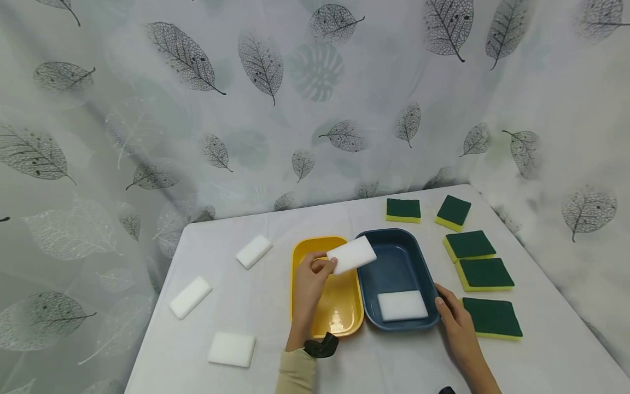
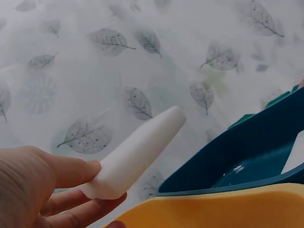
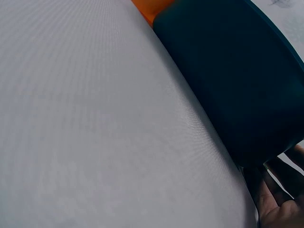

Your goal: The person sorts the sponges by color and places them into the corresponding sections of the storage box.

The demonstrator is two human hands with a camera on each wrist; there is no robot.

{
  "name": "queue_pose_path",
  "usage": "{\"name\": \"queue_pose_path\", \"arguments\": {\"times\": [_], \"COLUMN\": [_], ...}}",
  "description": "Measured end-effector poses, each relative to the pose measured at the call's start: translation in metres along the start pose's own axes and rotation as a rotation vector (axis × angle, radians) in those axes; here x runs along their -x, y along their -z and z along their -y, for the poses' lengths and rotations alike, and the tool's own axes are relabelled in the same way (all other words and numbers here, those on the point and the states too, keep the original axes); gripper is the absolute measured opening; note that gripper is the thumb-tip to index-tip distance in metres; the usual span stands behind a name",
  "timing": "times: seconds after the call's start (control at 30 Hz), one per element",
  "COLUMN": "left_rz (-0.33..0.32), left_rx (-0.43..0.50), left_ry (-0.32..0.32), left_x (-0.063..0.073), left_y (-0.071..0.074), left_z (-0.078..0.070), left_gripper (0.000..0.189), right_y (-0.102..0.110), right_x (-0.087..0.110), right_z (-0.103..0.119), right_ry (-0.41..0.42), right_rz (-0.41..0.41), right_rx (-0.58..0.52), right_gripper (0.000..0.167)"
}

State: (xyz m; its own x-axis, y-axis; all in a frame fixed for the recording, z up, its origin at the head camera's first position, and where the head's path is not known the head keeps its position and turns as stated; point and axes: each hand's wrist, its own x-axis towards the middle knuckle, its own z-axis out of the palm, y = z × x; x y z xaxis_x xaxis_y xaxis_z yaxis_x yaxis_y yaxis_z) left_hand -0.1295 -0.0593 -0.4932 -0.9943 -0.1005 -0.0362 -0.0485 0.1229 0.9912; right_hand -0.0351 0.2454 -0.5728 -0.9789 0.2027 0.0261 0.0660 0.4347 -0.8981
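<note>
My left hand point(image 1: 314, 273) pinches a white sponge point(image 1: 351, 255) by its near left end, thumb on one face and fingers on the other. The sponge is held up over the yellow tray point(image 1: 339, 327), its far end overlapping the blue tray point(image 1: 394, 262) in the head view. In the left wrist view the same sponge point(image 2: 137, 152) tilts up to the right. A second white sponge point(image 1: 402, 306) lies in the near end of the blue tray. At that tray's lower right side, my right hand point(image 1: 455, 317) rests with extended fingertips against the outer wall point(image 3: 247, 114).
Left of the trays three white sponges point(image 1: 254, 251) lie spread on the white-covered table point(image 1: 275, 306). Along the right side are several green-and-yellow scouring sponges point(image 1: 484, 274), the nearest point(image 1: 492, 317) beside my right hand. A leaf-print curtain point(image 1: 295, 120) hangs behind the table.
</note>
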Motion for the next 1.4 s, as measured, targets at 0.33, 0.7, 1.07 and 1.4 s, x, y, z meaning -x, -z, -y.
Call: {"name": "queue_pose_path", "arguments": {"times": [0.33, 0.7, 1.07, 1.4], "left_rz": [0.051, 0.084, 0.109, 0.1], "left_rx": [0.003, -0.104, -0.219, -0.412], "left_ry": [-0.015, 0.006, -0.02, -0.091], "left_x": [-0.003, -0.003, -0.003, -0.004], "left_y": [-0.019, -0.041, -0.056, -0.066], "left_z": [0.0, -0.001, -0.001, -0.008], "left_gripper": [0.034, 0.035, 0.028, 0.024], "right_y": [-0.001, -0.001, 0.0, 0.0], "right_x": [0.0, 0.0, 0.0, 0.001], "right_z": [0.0, -0.001, 0.0, 0.0], "right_ry": [0.006, 0.006, -0.007, -0.004], "right_rz": [-0.004, -0.011, 0.001, -0.006], "right_rx": [-0.004, 0.002, 0.006, 0.011], "right_gripper": [0.054, 0.055, 0.055, 0.055]}}
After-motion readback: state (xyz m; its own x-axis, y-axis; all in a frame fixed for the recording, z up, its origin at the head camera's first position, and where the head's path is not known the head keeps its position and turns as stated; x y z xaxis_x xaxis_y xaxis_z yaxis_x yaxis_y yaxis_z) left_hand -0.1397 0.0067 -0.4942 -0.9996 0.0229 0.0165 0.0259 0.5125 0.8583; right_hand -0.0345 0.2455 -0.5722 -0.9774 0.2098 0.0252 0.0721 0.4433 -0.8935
